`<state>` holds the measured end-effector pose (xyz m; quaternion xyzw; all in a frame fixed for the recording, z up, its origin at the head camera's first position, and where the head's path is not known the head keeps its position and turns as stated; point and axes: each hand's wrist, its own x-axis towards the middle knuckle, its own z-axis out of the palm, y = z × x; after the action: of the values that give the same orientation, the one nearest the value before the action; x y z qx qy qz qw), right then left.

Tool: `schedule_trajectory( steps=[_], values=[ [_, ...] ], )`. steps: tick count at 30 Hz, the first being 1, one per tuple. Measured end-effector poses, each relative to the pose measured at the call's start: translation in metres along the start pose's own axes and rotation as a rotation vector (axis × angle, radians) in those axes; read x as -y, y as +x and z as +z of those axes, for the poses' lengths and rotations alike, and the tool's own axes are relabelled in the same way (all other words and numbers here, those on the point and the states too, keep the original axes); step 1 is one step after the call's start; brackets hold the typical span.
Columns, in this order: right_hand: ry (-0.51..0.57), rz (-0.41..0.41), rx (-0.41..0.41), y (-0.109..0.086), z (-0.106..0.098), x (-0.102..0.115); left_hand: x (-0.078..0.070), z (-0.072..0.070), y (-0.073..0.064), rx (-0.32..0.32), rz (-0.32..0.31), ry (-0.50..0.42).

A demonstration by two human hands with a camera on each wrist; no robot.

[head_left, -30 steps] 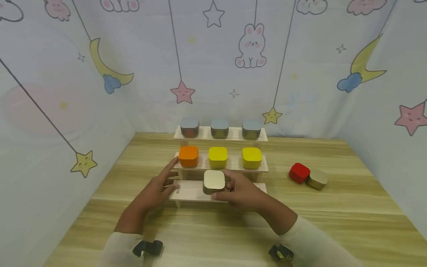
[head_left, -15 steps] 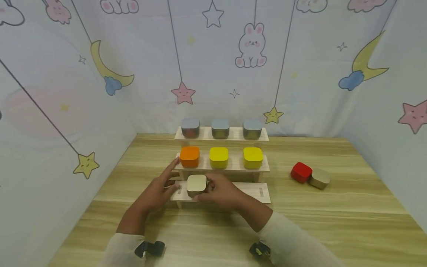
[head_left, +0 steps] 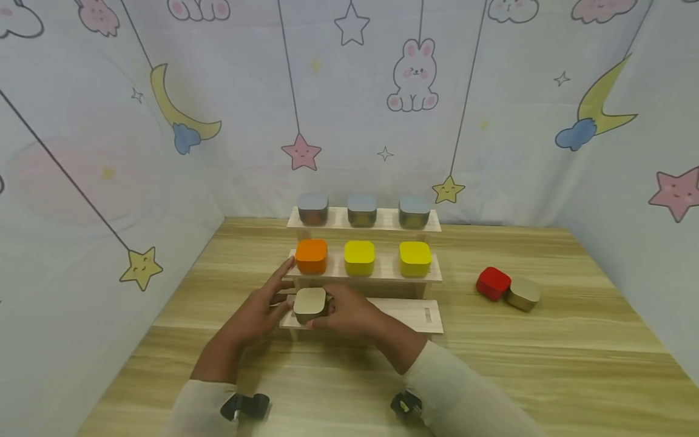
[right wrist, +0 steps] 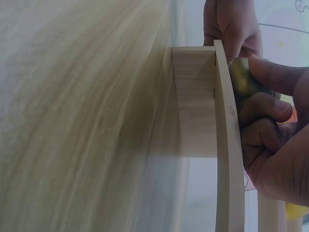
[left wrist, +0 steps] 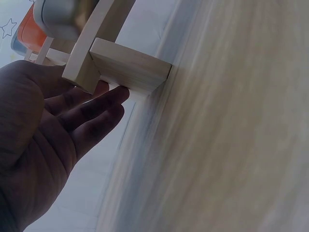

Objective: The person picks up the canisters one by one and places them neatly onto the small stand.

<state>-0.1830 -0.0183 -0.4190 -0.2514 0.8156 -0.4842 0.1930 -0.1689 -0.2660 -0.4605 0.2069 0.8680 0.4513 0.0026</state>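
My right hand [head_left: 349,312] pinches a gold rounded-square tin [head_left: 310,304] between thumb and fingers at the left end of the lowest shelf. In the right wrist view, that gold tin [right wrist: 245,79] sits at the shelf top, with curled fingers [right wrist: 265,108] beside it. At the left end of the wooden tiered rack [head_left: 404,312] is my left hand [head_left: 255,312], its fingers extended. The left wrist view shows the left hand [left wrist: 43,125] around the shelf's end, thumb at the board and fingertips near the support leg.
On the middle shelf stand an orange tin [head_left: 311,256] and two yellow tins [head_left: 359,258]. Three grey-silver tins [head_left: 362,210] line the top shelf. A red tin [head_left: 494,283] and another gold tin [head_left: 523,294] lie on the table at right. Printed cloth hangs around the table.
My right hand has moved left along the lowest shelf with the gold tin, from near its middle to its left end. The left hand has stayed at the rack's end.
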Motion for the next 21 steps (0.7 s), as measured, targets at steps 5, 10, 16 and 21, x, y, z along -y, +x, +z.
schedule_trajectory(
  steps=[5, 10, 16, 21],
  values=[
    [-0.047, 0.01, -0.007, 0.0011, 0.001, 0.0036, -0.0001, -0.0002, 0.0002, 0.004, 0.005, 0.006],
    [-0.078, 0.024, -0.012, 0.0026, 0.0015, 0.0057, 0.0003, -0.0006, 0.0003, 0.001, 0.012, 0.005],
    [-0.077, 0.02, -0.008, 0.0021, 0.0016, 0.0082, -0.0022, -0.0015, -0.0003, -0.001, 0.008, -0.005],
    [-0.037, 0.011, 0.012, 0.0017, 0.0008, 0.006, -0.0021, -0.0013, -0.0001, 0.011, 0.005, 0.0]
  ],
)
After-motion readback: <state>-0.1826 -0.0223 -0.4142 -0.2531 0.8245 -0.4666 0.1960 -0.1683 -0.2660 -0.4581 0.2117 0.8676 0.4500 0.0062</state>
